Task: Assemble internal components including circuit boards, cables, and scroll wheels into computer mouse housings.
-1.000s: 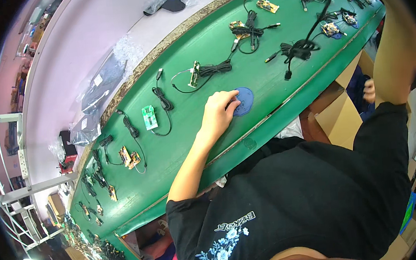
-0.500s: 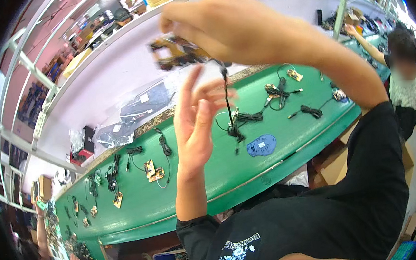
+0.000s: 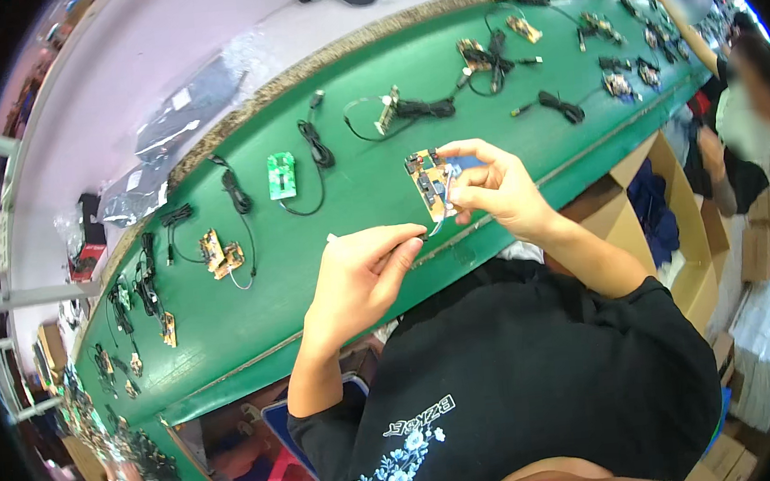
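Observation:
Held upright over the bench's near side, a tan circuit board (image 3: 427, 183) with dark components is pinched by its right edge in my right hand (image 3: 499, 191). A thin pale wire (image 3: 438, 227) runs from its lower end toward my left hand (image 3: 360, 274). That hand is closed, thumb against forefinger, on a dark cable end (image 3: 423, 237) just below the board. Part of a blue mouse-shaped piece (image 3: 462, 164) shows behind the board and my right fingers. A green circuit board (image 3: 281, 176) with a coiled black cable (image 3: 315, 145) lies beyond my left hand.
Along the green bench (image 3: 202, 327) lie several small boards with bundled black cables, including a tan pair (image 3: 222, 255) to the left. Plastic-bagged items (image 3: 189, 111) rest behind the back edge. Cardboard boxes (image 3: 702, 243) stand at right. Other people work at both ends.
My right hand has come down with the board from high above the bench. My left hand, open before, has lowered and closed on the cable end. The view has shifted.

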The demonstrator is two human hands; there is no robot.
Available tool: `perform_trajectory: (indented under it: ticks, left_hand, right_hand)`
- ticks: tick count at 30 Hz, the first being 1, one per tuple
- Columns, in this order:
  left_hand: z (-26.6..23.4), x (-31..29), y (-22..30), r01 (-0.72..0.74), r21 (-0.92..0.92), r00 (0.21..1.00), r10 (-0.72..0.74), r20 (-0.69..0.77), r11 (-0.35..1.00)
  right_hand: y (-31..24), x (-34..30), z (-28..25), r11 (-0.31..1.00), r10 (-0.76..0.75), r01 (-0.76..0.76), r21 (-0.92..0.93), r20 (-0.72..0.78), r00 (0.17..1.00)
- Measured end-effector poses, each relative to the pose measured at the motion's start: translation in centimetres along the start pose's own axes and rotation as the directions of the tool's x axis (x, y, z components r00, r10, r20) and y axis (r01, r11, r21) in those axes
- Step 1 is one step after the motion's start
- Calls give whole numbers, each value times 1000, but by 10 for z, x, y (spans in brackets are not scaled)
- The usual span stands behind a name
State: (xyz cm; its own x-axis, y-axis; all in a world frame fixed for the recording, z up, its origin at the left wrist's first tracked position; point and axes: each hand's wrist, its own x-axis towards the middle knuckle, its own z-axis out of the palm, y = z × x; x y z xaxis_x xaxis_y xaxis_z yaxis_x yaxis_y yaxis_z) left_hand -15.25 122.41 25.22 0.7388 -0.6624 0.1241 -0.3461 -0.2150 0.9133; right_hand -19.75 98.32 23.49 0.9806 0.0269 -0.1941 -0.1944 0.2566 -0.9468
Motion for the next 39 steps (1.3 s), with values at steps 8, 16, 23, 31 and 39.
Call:
perform_trajectory:
  ticks: [8, 16, 23, 31, 39]
  left_hand:
    - [15, 10, -24, 126, -77, 990, -131, -59, 989]
    - [29, 7, -63, 205, -123, 884, -130, 448, 971]
    - [15, 0, -58, 354, -207, 646, -79, 759, 912]
    - [7, 27, -44, 124, 46, 970, -131, 205, 991]
    - [48, 7, -68, 301, -353, 953, -283, 105, 886]
  right_hand:
    - [45, -38, 2, 787, -181, 184, -588, 65, 981]
    - [58, -55, -24, 895, 176, 34, -444, 425, 888]
    - [75, -52, -54, 944, 261, -57, -326, 626, 735]
    - [30, -28, -47, 950, 298, -153, -273, 644, 705]
    - [4, -2, -21, 794, -424, 547, -267, 401, 812]
